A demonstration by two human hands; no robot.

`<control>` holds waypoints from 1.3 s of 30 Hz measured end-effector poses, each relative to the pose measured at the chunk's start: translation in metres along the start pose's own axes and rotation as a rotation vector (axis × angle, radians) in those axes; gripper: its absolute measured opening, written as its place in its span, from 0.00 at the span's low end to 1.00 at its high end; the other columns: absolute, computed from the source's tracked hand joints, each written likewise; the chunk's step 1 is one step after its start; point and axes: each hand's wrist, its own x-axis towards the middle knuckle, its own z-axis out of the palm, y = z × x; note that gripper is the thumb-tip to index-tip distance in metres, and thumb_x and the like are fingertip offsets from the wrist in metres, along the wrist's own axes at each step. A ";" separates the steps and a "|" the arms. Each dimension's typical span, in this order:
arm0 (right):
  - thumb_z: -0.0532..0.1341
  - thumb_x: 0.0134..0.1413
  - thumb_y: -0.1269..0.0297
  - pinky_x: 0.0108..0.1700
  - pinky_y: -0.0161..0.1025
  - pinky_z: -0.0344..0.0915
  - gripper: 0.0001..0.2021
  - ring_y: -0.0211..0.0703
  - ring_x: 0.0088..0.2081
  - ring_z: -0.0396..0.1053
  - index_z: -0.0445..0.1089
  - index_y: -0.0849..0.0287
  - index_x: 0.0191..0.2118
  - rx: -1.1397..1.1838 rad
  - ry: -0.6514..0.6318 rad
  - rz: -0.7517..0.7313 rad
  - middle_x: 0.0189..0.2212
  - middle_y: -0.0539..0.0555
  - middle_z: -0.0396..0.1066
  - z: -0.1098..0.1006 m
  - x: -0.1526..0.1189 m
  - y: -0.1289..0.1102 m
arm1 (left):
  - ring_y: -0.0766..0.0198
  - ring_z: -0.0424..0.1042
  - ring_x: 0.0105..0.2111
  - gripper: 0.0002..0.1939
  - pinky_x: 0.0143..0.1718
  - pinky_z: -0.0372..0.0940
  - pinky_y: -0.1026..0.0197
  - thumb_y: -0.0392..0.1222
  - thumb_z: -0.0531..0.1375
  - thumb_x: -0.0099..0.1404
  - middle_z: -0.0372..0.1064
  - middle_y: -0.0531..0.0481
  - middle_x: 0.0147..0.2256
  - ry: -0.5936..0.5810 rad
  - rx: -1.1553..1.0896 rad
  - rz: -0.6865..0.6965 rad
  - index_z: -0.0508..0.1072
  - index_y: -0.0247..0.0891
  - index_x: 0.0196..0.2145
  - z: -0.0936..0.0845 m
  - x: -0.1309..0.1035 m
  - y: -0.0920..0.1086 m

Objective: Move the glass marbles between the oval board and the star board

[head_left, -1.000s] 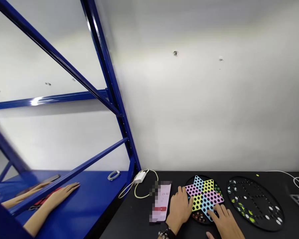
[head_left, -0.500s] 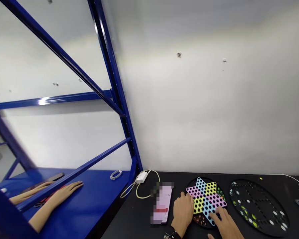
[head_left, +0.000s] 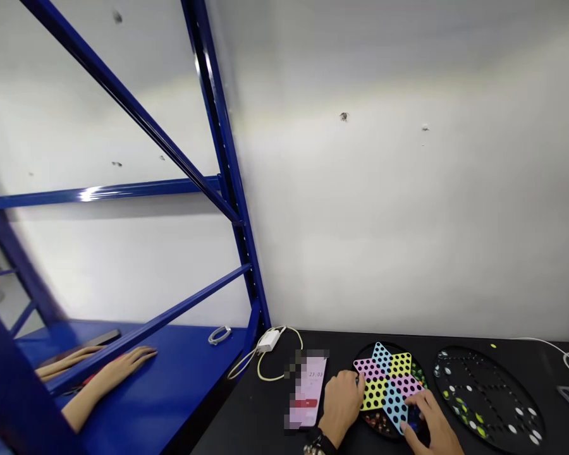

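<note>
A star-shaped Chinese checkers board (head_left: pixel 382 387) with pink, yellow and blue points full of holes lies over a round black tray (head_left: pixel 386 435). Marbles show beneath it, reddish ones at the front and green ones at the right. My left hand (head_left: pixel 342 399) is closed at the board's left edge, its fingertips curled against the rim. At the right, my right hand (head_left: pixel 434 424) has its fingers on the pink point and its thumb by the tip of the front blue point. Part of the pink point is hidden under those fingers.
A second round black tray (head_left: pixel 490 404) with white, green and yellow pieces lies to the right. Left of my hands are a phone (head_left: pixel 308 392) and a white charger (head_left: pixel 268 340) with its cable. Another person's hands (head_left: pixel 118 370) rest on a blue table (head_left: pixel 171 385) behind a blue metal frame.
My right hand has moved onto the pink point, with its thumb now lower by the front blue tip. My left hand stays at the left edge. The view has shifted slightly.
</note>
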 end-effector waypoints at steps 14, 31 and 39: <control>0.63 0.48 0.35 0.24 0.35 0.62 0.25 0.41 0.25 0.68 0.72 0.55 0.32 0.997 -0.147 0.658 0.28 0.52 0.72 -0.015 0.031 -0.040 | 0.61 0.71 0.29 0.32 0.31 0.59 0.63 0.51 0.36 0.79 0.74 0.51 0.27 0.160 -0.430 0.026 0.71 0.40 0.26 -0.039 -0.007 0.033; 0.62 0.52 0.42 0.23 0.34 0.52 0.23 0.35 0.20 0.55 0.54 0.53 0.22 0.367 0.132 0.352 0.18 0.43 0.54 -0.079 0.065 0.035 | 0.54 0.70 0.46 0.13 0.46 0.63 0.58 0.46 0.57 0.64 0.70 0.48 0.46 -0.021 -0.263 0.155 0.70 0.45 0.46 -0.021 -0.060 0.027; 0.49 0.65 0.56 0.46 0.50 0.63 0.16 0.53 0.44 0.73 0.72 0.53 0.38 -0.535 0.095 -0.097 0.41 0.58 0.75 -0.083 0.062 0.073 | 0.53 0.72 0.47 0.09 0.46 0.64 0.58 0.48 0.59 0.65 0.71 0.49 0.46 -0.086 -0.204 0.184 0.72 0.46 0.41 -0.017 -0.061 -0.005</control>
